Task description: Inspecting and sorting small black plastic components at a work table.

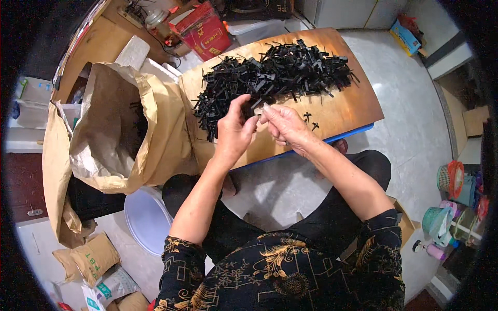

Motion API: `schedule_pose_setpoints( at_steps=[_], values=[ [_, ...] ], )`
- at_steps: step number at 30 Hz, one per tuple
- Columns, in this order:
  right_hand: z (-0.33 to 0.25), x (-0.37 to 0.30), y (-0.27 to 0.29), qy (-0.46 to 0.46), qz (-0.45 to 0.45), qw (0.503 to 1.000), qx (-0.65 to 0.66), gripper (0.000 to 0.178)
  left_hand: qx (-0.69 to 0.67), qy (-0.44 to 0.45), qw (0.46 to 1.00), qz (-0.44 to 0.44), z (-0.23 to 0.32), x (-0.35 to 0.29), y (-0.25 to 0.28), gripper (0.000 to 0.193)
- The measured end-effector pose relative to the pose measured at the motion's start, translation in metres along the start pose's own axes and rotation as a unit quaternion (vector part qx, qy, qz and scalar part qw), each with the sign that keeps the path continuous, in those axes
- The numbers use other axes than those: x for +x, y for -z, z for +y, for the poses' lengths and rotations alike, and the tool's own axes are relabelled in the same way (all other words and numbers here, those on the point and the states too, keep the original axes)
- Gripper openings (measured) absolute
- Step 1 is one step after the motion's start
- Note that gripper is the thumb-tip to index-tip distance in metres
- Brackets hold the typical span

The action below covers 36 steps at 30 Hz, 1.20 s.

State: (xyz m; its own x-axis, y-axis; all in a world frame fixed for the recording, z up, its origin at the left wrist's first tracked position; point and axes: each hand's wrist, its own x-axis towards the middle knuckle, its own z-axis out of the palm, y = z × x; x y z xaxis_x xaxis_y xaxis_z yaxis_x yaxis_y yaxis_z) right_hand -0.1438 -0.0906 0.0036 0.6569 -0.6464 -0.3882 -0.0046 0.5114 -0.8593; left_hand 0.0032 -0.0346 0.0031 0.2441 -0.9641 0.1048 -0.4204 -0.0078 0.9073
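Observation:
A large heap of small black plastic pieces [270,72] with thin prongs covers much of a wooden board [358,103]. My left hand [234,132] is over the board's near side, its thumb and forefinger apart with nothing seen between them. Close beside it, my right hand [288,127] has its fingers curled and thumb pressed in. Something small and pale shows at that thumb's tip, too small to name. A few loose black pieces [311,120] lie on the board just right of my right hand.
On the left stands a large open brown paper sack [111,176] with black pieces inside. A white round tub [148,220] is below it, near stuffed bags [96,259]. Behind the board are a red box [207,36] and a clear plastic container [257,31]. Baskets [451,179] stand far right.

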Motion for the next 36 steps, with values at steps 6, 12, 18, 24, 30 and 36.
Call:
schedule_pose_setpoints(
  at_steps=[6,12,18,24,30,36],
  values=[
    [0.008,0.012,-0.001,0.141,0.01,0.98,-0.137,0.032,-0.277,0.154,0.947,-0.061,0.006,0.008,0.016,0.038],
    [0.02,0.026,-0.001,0.219,0.028,0.956,-0.193,0.026,-0.268,0.167,0.943,-0.102,-0.001,0.012,0.016,0.033],
    [0.01,0.026,-0.006,0.211,0.021,0.944,-0.252,0.022,-0.246,0.158,0.948,-0.124,-0.006,0.013,0.017,0.031],
    [0.007,0.028,-0.009,0.177,0.007,0.952,-0.248,0.022,-0.207,0.172,0.956,-0.116,-0.009,0.017,0.015,0.021],
    [0.007,0.031,-0.01,0.153,-0.001,0.956,-0.25,0.022,-0.183,0.18,0.959,-0.121,-0.011,0.019,0.016,0.022],
    [0.016,0.035,-0.008,0.159,-0.001,0.951,-0.264,0.019,-0.129,0.181,0.967,-0.121,-0.012,0.017,0.014,0.023]
  ],
)
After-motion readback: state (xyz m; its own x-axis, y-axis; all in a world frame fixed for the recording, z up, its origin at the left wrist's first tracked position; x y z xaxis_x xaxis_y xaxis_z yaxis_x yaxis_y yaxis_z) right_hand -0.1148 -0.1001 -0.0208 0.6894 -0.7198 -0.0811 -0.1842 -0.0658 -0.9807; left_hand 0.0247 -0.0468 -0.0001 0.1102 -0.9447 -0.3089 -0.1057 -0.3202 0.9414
